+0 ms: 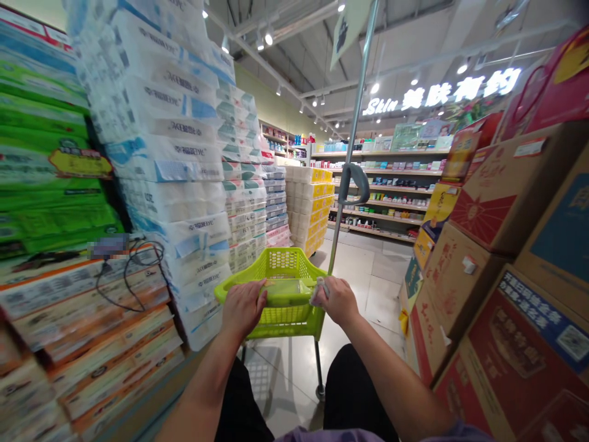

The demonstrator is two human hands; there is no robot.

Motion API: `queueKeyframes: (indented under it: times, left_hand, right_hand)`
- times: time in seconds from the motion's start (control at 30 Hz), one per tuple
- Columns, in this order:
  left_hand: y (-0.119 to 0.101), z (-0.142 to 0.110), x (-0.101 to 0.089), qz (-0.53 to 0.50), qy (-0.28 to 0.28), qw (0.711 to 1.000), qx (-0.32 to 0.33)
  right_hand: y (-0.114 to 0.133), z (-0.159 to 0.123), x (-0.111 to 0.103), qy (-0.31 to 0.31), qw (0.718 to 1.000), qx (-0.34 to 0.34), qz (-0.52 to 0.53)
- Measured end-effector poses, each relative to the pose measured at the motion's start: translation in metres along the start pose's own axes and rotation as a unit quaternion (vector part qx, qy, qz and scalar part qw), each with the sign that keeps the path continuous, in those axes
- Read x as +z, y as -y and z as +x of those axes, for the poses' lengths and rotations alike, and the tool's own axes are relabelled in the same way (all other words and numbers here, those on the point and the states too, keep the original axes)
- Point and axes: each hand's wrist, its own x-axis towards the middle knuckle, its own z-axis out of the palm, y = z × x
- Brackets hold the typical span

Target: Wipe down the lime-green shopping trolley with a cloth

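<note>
A lime-green plastic shopping cart stands straight in front of me, its basket wall full of small holes. My left hand is wrapped round the left part of the cart handle. At the handle's right end, my right hand is closed on a crumpled whitish cloth that touches the handle. A thin metal pole rises from the cart's right side, carrying a grey hook-shaped grip and a hanging sign. The palms of both hands are hidden.
Tall stacks of tissue packs line the left side, beside green packs and a black cable. Cardboard boxes are piled close on my right. Tiled floor runs between them toward stocked shelves at the back.
</note>
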Motion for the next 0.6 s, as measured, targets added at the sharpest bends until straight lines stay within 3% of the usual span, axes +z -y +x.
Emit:
queueKeyframes:
  times: [0.17,0.3,0.4,0.47,0.6]
  left_hand:
    - [0.021,0.003,0.001,0.009,-0.015,0.999,-0.036]
    - [0.028,0.003,0.004,0.009,-0.081,0.991,-0.107]
    - [0.011,0.002,0.001,-0.018,-0.093,0.992,-0.080]
    - [-0.008,0.002,-0.003,-0.057,-0.055,0.997,-0.023]
    - [-0.042,-0.001,-0.006,-0.118,0.020,0.992,0.026]
  right_hand:
    - [0.032,-0.011,0.002,-0.016,1.000,-0.003,0.020]
    - [0.059,-0.017,0.001,-0.012,0.997,-0.033,0.071]
    - [0.070,-0.016,-0.004,-0.001,0.984,-0.103,0.145]
    - [0.070,-0.014,-0.007,0.007,0.973,-0.137,0.184]
    - [0.053,-0.012,-0.005,0.008,0.969,-0.098,0.225]
